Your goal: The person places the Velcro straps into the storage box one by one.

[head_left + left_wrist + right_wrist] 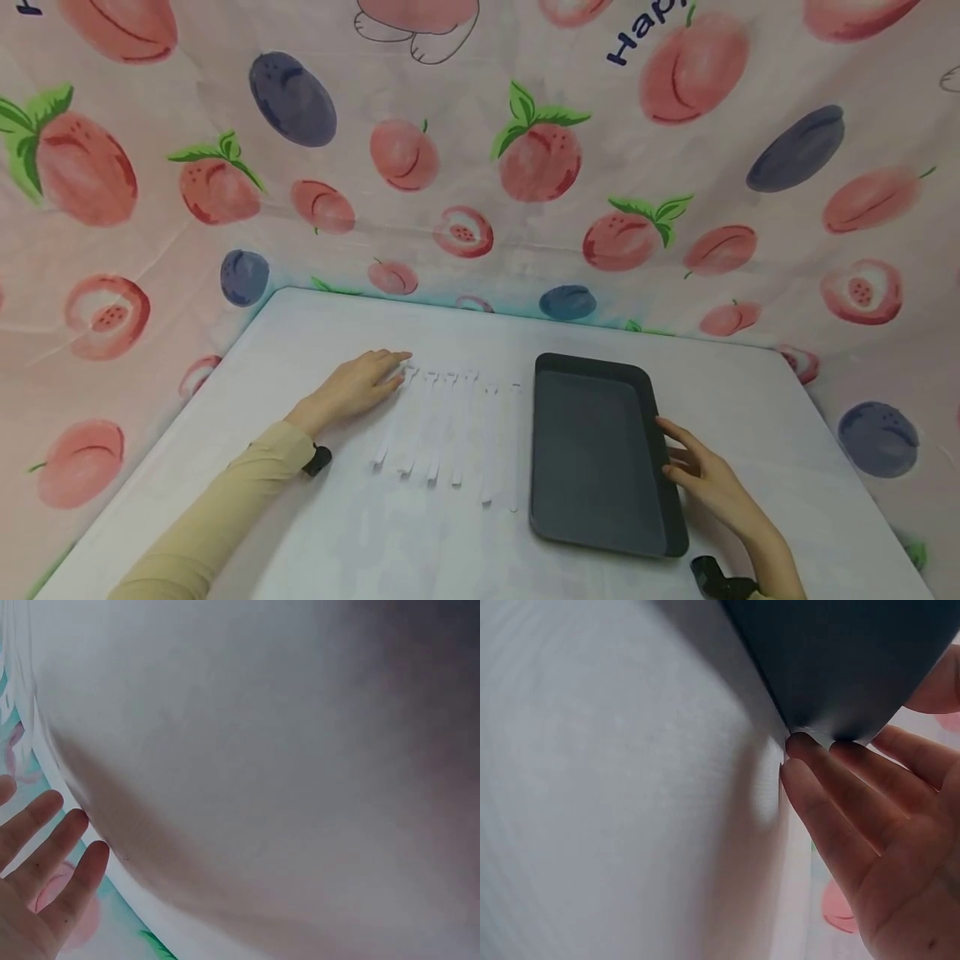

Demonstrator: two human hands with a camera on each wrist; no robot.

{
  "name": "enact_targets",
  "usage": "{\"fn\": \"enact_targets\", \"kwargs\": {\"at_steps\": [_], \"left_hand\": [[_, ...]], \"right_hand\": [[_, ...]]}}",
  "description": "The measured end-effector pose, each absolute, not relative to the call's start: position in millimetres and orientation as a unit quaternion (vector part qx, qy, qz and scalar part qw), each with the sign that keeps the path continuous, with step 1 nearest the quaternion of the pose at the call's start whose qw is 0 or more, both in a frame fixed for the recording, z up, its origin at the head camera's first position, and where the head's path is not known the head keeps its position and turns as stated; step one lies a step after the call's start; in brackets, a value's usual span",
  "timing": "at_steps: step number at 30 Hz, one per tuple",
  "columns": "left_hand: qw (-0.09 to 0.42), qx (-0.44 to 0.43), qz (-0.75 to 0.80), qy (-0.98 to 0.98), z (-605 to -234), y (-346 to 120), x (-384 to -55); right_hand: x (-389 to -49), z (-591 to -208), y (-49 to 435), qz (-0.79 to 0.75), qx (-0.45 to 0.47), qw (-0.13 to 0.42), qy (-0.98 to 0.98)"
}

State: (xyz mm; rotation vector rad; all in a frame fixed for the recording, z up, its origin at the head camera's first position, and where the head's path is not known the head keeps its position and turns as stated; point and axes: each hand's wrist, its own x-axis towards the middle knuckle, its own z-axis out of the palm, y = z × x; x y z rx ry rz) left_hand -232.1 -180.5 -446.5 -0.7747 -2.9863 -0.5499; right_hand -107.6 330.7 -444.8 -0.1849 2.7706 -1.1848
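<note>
Several slim white strips lie side by side in a row on the white table, their ends bent or folded. My left hand reaches to the far end of the leftmost strip, fingers extended and fingertips right at it. In the left wrist view, the fingers are spread and fairly straight, close to the tabletop. A dark grey rectangular tray stands right of the strips. Against its right side rests my right hand, thumb at the rim. In the right wrist view, straight fingertips touch the tray's outer wall.
The white table ends at the back against a fruit-print cloth, which also hangs at both sides. A black wrist device sits on the left wrist, and another on the right.
</note>
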Motion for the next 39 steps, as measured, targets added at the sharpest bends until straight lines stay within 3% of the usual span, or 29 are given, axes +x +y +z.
{"fn": "enact_targets", "kwargs": {"at_steps": [39], "left_hand": [[0.030,-0.271,-0.188,-0.944,-451,-164,-257]], "right_hand": [[-106,-448,332,-0.400,-0.038,0.065,0.914]]}}
